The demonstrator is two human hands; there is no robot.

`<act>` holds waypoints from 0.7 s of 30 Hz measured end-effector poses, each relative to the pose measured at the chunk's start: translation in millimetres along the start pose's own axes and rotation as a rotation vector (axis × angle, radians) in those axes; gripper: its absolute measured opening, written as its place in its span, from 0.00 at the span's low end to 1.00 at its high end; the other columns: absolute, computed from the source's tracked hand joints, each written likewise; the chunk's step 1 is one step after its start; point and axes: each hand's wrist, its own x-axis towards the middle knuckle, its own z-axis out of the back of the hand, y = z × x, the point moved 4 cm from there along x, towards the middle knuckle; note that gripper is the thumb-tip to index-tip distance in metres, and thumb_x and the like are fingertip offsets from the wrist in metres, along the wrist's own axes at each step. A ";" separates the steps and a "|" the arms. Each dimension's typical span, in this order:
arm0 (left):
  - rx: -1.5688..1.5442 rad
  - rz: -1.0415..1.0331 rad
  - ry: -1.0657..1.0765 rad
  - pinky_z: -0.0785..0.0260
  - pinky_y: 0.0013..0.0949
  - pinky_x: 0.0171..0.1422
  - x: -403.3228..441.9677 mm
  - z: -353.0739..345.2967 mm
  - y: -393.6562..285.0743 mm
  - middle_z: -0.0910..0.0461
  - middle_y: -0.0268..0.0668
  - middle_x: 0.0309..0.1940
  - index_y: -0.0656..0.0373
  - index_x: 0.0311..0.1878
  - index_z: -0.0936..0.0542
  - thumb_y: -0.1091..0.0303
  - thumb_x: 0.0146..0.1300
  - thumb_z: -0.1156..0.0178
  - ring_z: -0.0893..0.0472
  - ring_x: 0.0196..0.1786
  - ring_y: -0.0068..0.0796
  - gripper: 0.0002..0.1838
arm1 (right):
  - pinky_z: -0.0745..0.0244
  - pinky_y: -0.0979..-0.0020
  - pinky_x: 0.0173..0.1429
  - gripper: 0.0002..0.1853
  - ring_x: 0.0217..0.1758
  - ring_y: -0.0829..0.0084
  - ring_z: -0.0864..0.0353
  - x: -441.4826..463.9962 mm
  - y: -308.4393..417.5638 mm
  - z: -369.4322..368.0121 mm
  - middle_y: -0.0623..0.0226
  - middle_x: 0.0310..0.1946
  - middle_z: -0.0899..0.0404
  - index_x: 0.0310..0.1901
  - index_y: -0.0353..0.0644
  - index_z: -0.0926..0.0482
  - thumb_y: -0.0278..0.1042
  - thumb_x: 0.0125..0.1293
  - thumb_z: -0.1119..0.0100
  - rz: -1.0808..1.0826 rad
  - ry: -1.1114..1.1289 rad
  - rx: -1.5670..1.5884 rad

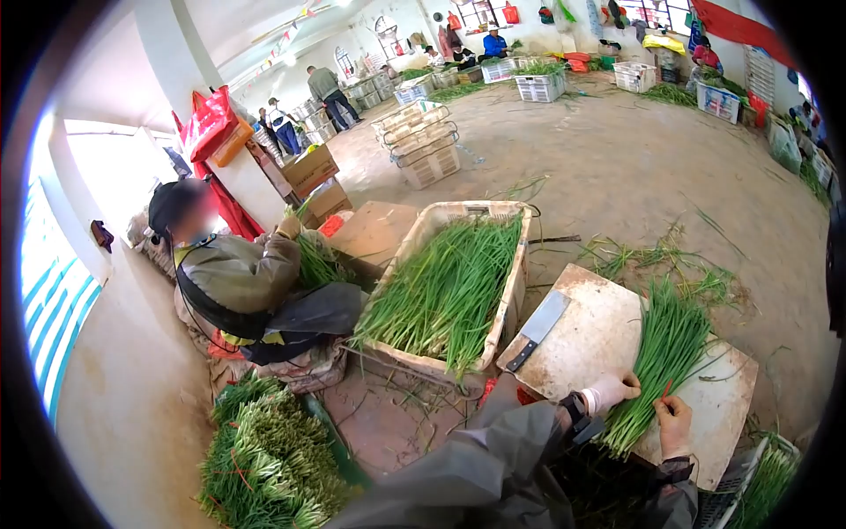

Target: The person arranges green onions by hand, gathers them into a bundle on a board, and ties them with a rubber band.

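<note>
A bundle of thin green scallions (656, 366) lies across a pale, stained board on my lap side. My left hand (612, 391), partly in a white glove, is closed at the bundle's left side; what its fingertips pinch is hidden. On the other side, my right hand (674, 423) is closed with thumb and finger on a thin red tie (668, 388) against the stalks. A cleaver (539, 329) with a black handle rests on the cutting board (590, 344), left of the bundle.
Left of the board stands a white crate (429, 348) full of loose scallions. Tied bundles (269, 454) are piled at lower left. A seated co-worker (242, 273) handles greens nearby. Stacked crates (423, 145) stand farther back, and scraps (670, 264) litter the floor.
</note>
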 end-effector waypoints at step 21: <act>0.162 -0.194 -0.072 0.24 0.37 0.44 -13.6 -29.0 -14.5 0.18 0.38 0.31 0.60 0.40 0.21 0.70 0.64 0.30 0.18 0.36 0.32 0.09 | 0.23 0.54 0.51 0.16 0.47 0.49 0.15 2.1 45.2 1.1 0.51 0.39 0.14 0.41 0.38 0.13 0.45 0.67 0.32 0.135 0.119 -0.257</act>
